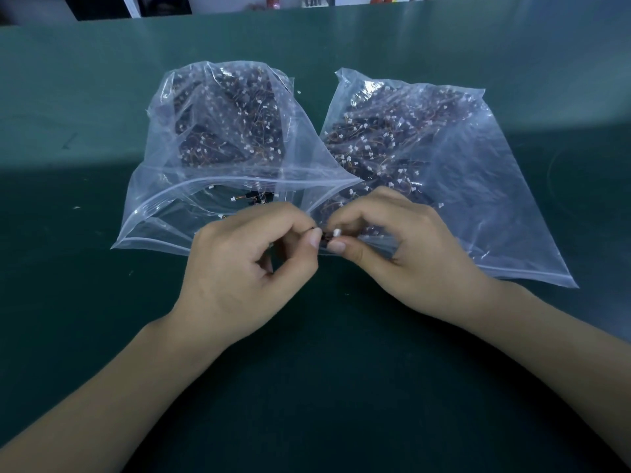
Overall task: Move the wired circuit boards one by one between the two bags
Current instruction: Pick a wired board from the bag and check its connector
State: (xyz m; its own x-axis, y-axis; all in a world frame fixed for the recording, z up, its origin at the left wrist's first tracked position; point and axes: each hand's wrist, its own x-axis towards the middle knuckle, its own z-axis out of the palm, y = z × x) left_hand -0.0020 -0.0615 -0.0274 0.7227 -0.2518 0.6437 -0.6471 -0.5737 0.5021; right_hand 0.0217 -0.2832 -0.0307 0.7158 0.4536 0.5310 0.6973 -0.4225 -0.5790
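Note:
Two clear zip bags lie side by side on the green table. The left bag has its mouth gaping toward me, and the right bag lies flatter. Both hold several small dark circuit boards with orange wires and white connectors. Between the two bag mouths, my left hand and my right hand meet fingertip to fingertip. Together they pinch one small wired circuit board. Its white connector shows by my right thumb. Most of the board is hidden by my fingers.
The green table mat stretches wide around the bags, with bare surface in front and on both sides. Shelving and small items stand beyond the far edge.

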